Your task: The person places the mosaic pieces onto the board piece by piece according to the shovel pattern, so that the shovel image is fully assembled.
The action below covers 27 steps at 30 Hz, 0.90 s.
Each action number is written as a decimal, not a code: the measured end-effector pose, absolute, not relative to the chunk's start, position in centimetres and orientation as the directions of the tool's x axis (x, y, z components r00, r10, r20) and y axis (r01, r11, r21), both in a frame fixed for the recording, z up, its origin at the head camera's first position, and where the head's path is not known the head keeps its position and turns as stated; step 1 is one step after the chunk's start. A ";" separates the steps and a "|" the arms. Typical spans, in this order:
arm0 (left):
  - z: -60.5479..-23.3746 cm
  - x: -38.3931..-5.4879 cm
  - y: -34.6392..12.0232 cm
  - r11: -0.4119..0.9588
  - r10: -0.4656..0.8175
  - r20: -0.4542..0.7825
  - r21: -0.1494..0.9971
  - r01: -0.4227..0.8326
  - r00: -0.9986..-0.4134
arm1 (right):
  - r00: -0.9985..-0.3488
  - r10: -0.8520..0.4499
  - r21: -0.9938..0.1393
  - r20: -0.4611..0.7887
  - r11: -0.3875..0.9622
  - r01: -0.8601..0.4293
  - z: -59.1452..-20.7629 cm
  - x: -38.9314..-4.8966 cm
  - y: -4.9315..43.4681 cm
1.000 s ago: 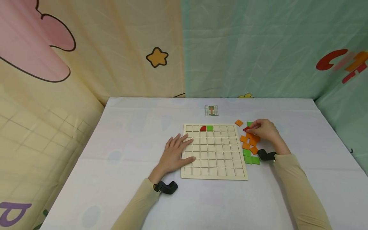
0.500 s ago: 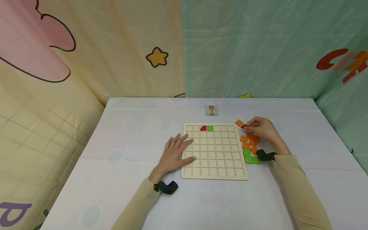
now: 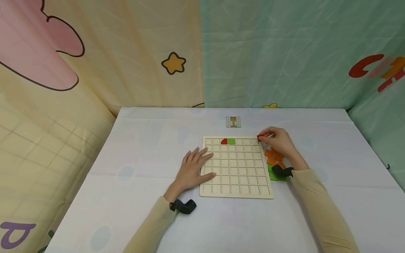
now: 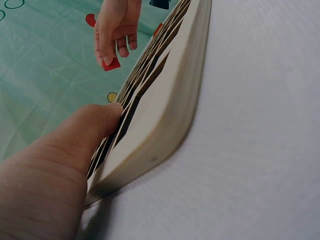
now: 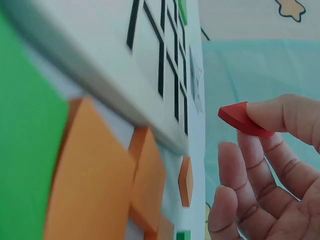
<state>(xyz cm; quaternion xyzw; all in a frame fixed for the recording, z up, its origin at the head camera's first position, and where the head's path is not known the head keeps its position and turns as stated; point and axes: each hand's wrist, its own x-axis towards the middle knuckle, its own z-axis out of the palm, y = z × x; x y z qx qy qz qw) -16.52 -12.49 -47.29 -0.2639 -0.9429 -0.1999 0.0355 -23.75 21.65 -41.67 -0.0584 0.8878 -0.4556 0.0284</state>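
Observation:
Between thumb and fingers my right hand (image 3: 277, 141) pinches a red tile (image 5: 242, 120) with one curved edge, held up near the board's far right corner. My left hand (image 3: 191, 171) lies spread over the left edge of the pale wooden grid board (image 3: 235, 195), its thumb and fingertips on the surface. In the board's far row sit a red quarter-round tile (image 3: 224, 141) and, right beside it, a green square tile (image 3: 231, 141). The left wrist view shows the left thumb (image 4: 102, 120) on the board's rim.
Several orange tiles (image 3: 270, 159) and green tiles (image 3: 274, 175) lie loose along the board's right side, partly hidden under the right wrist. A small printed pattern card (image 3: 233, 122) lies behind the board. Curtains stand behind the white table (image 3: 142, 158).
My right hand has lifted the red tile from the loose pile and moved it left toward the board's far right corner. The left hand has stayed in place.

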 end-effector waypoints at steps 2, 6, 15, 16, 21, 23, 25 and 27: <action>-47.3 -16.5 -12.5 0.778 0.484 0.182 0.358 0.516 -0.856 | -0.988 -0.153 -0.821 0.020 0.561 -0.103 -41.7 -23.8 21.4; -47.4 -16.5 -12.5 0.771 0.486 0.199 0.360 0.525 -0.851 | -0.985 -0.168 -0.831 0.042 0.542 -0.127 -41.7 -23.9 20.8; -47.4 -16.5 -12.5 0.773 0.485 0.192 0.362 0.521 -0.853 | -0.987 -0.163 -0.840 0.014 0.534 -0.100 -41.3 -24.3 19.6; -47.4 -16.5 -12.5 0.773 0.486 0.189 0.362 0.521 -0.853 | -0.987 -0.160 -0.844 0.004 0.528 -0.089 -41.3 -24.4 19.5; -47.4 -16.5 -12.5 0.775 0.487 0.183 0.359 0.519 -0.854 | -0.984 -0.181 -0.854 -0.004 0.512 -0.091 -41.4 -24.8 18.7; -47.4 -16.6 -12.5 0.776 0.487 0.182 0.359 0.519 -0.854 | -0.980 -0.198 -0.856 0.007 0.506 -0.108 -41.4 -25.1 18.3; -47.4 -16.6 -12.5 0.776 0.487 0.180 0.360 0.518 -0.855 | -0.976 -0.217 -0.858 0.018 0.499 -0.126 -41.5 -25.3 17.9; -47.4 -16.6 -12.5 0.777 0.486 0.176 0.361 0.516 -0.856 | -0.973 -0.231 -0.856 0.019 0.500 -0.135 -41.6 -25.5 17.6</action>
